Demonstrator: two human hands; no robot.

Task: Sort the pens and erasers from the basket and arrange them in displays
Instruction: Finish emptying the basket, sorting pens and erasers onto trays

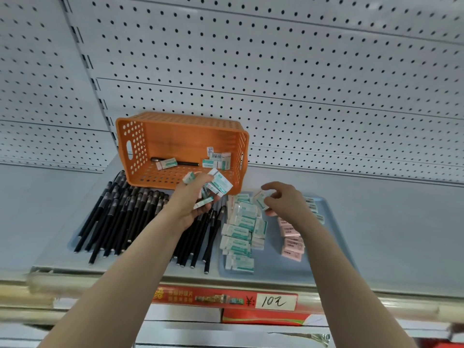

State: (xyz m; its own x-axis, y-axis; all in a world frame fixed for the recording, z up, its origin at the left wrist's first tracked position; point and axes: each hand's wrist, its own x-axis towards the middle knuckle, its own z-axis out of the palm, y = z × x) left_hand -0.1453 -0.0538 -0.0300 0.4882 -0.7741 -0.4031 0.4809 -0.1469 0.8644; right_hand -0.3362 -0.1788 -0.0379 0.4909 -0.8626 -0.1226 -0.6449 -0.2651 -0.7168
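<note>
Erasers fill both of our hands. Our left hand (189, 200) is curled round a bundle of teal-and-white erasers (220, 184), held just in front of the near edge of the orange basket (135, 146). We count at least four in that grip, but they overlap and blur, so the exact number escapes us. Our right hand (283, 202) pinches a single eraser (259, 200) between thumb and fingertips, over the far end of the blue-grey tray (331, 247).

On the tray lies a loose column of wrapped erasers (238, 232), roughly a dozen, some stacked on others. Beside it runs a row of pink erasers (291, 238): about five show, and the far end of the row is hidden under our right wrist. A few barcode-labelled erasers (315, 209) peek out past our right forearm, mostly covered.

Black pens (120, 217) lie packed side by side on the shelf (401, 222), left of the tray. There are well over twenty, too crowded for us to count, and our left forearm crosses the right part of the row.

Inside the basket we see one lone pen (185, 163), one loose eraser (166, 164) lying across it, and a small cluster (217, 159) of about four erasers by the right wall. Their print is too small to read.
</note>
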